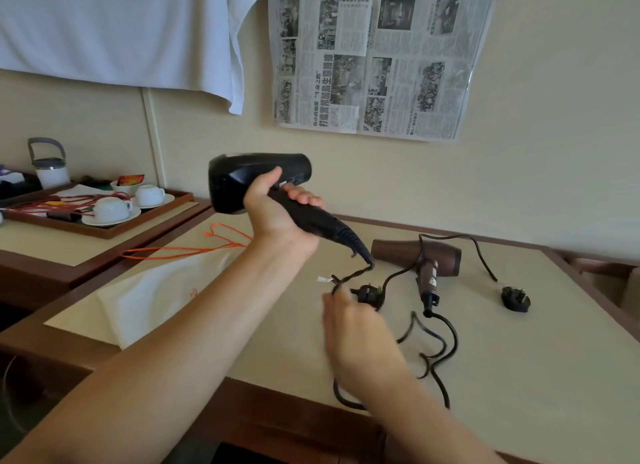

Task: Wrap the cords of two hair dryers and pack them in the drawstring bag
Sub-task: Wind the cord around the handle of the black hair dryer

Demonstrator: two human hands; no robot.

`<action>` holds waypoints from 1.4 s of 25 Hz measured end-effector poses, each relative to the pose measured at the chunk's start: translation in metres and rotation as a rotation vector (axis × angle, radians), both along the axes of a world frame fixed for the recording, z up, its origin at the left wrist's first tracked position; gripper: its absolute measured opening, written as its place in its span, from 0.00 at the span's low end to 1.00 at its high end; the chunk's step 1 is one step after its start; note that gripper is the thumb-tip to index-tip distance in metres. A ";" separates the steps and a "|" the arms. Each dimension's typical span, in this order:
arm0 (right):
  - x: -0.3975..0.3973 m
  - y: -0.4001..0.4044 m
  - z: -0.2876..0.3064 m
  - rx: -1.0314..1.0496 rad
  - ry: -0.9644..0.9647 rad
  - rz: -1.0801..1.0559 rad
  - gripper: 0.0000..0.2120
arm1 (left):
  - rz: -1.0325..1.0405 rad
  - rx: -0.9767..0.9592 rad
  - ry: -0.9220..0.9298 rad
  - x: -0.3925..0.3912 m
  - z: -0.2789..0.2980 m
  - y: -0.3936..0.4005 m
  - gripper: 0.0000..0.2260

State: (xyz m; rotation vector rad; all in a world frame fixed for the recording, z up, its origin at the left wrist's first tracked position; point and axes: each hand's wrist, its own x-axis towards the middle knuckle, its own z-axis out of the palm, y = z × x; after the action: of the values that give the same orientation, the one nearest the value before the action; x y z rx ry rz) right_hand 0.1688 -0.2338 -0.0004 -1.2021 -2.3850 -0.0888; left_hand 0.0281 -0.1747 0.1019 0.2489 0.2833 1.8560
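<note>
Left hand (273, 207) grips black dryer (256, 179) (nozzle pointing right); blurred right hand (353, 321) pinches cord (349, 277).

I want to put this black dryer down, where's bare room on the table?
Bare top lies at the near right corner of the table, past the loose cords and the plug. The middle, around the brown dryer, is crowded; the drawstring bag covers the left.

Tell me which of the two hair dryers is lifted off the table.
The black hair dryer, held up by its handle in the left hand. The brown hair dryer lies on the beige table.
</note>
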 end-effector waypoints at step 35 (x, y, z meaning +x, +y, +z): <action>0.008 -0.002 0.006 -0.292 0.199 0.115 0.18 | -0.050 -0.066 0.326 0.012 -0.038 0.000 0.15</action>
State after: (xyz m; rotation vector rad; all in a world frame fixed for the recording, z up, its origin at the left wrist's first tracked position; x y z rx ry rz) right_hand 0.1767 -0.2361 0.0059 -1.1346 -2.3380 0.4091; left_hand 0.0402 -0.1746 0.0642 0.5094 0.5565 1.7501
